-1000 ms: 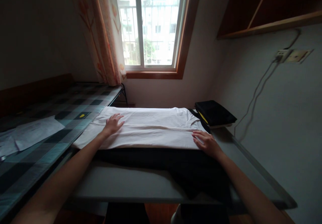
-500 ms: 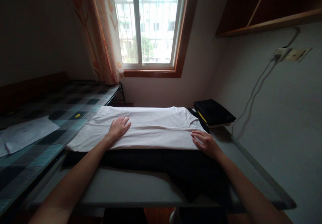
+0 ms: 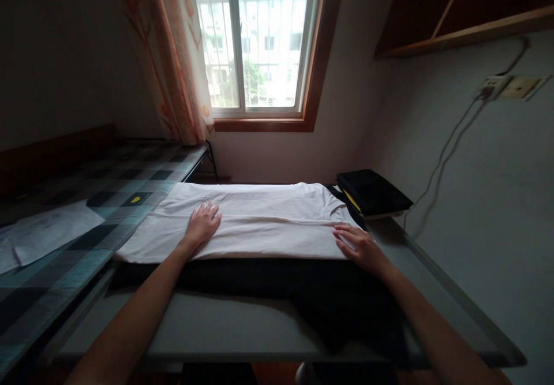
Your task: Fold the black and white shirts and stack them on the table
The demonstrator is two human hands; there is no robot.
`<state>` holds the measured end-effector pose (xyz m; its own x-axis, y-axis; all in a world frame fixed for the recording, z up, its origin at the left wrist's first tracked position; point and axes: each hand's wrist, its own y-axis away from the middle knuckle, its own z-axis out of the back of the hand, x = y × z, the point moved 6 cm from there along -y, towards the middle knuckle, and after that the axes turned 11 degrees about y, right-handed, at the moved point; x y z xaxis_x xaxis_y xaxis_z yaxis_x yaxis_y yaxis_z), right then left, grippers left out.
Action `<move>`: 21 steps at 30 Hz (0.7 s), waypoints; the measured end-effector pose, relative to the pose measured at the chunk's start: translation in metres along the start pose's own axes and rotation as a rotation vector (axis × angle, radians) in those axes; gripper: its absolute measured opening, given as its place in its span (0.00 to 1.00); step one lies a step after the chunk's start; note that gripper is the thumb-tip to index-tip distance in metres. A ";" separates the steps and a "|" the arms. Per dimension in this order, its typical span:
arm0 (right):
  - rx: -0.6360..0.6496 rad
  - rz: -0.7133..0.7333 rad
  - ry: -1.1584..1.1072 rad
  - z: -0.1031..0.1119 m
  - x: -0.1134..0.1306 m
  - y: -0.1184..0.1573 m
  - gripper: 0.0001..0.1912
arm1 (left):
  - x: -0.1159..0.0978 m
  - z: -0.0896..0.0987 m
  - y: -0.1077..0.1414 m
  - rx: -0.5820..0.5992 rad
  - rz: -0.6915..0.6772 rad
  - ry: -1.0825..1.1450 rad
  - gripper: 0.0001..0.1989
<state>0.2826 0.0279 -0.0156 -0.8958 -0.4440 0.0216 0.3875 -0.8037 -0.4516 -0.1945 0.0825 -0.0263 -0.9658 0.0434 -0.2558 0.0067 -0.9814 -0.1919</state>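
A white cloth garment (image 3: 268, 232) lies spread and folded lengthwise over a black cloth (image 3: 277, 278) on the grey table (image 3: 225, 321). On the left part of the white garment rests my left hand (image 3: 202, 223), palm down with its fingers apart. My right hand (image 3: 357, 246) lies at the garment's right end, its fingers spread and slightly bent, holding nothing. Part of the black cloth shows along the near side of the white one and reaches toward the table's front edge at the right.
A black folder-like stack (image 3: 374, 193) sits at the table's back right. Left is a checkered bed (image 3: 112, 194) with papers (image 3: 56, 229). A cable (image 3: 445, 148) runs down the right wall from a socket (image 3: 493, 88). Ahead, a curtain (image 3: 173, 62) hangs beside the window (image 3: 259, 44).
My left hand has slid slightly left on the white garment. The view has shifted a little; my right hand still rests at the garment's right end.
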 end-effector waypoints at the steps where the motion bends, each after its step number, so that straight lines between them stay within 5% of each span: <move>1: -0.001 -0.005 0.000 0.000 -0.001 0.000 0.17 | -0.001 0.000 0.001 0.007 0.005 -0.002 0.26; 21: 0.024 0.029 0.132 0.001 0.000 -0.013 0.14 | -0.004 0.001 0.004 -0.006 0.009 -0.035 0.25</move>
<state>0.2775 0.0378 -0.0084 -0.9042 -0.4130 -0.1093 0.4177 -0.8009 -0.4291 -0.1907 0.0785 -0.0245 -0.9740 0.0278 -0.2246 0.0171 -0.9806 -0.1955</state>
